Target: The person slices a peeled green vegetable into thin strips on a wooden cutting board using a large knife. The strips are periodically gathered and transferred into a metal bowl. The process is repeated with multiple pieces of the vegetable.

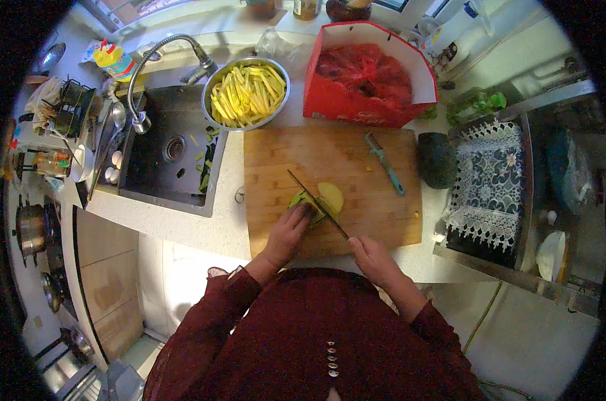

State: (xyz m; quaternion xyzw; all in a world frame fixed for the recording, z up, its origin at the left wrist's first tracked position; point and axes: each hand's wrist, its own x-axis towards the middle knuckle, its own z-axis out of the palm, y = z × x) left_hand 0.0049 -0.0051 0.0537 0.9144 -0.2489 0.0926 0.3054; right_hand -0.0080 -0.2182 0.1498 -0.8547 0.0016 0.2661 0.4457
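Observation:
On a wooden cutting board (333, 150) lies a green-skinned vegetable with pale yellow flesh (297, 199); what kind it is I cannot tell. My left hand (292, 225) presses its fingertips on it. My right hand (374, 258) grips a kitchen knife (310, 196), whose blade, seen edge-on, crosses the vegetable. A cut pale piece (331, 196) rests just beyond the blade. A peeler with a teal handle (394, 179) lies on the board at the upper right. Behind the board's left corner stands a metal bowl (208, 111) full of yellow-green strips (245, 95).
A sink (152, 175) with peel scraps and an arched faucet (170, 39) is on the left. A red box (353, 114) lined with a red bag stands behind the board. Right of it sit a dark green round object (436, 160) and a white lace cloth (491, 185).

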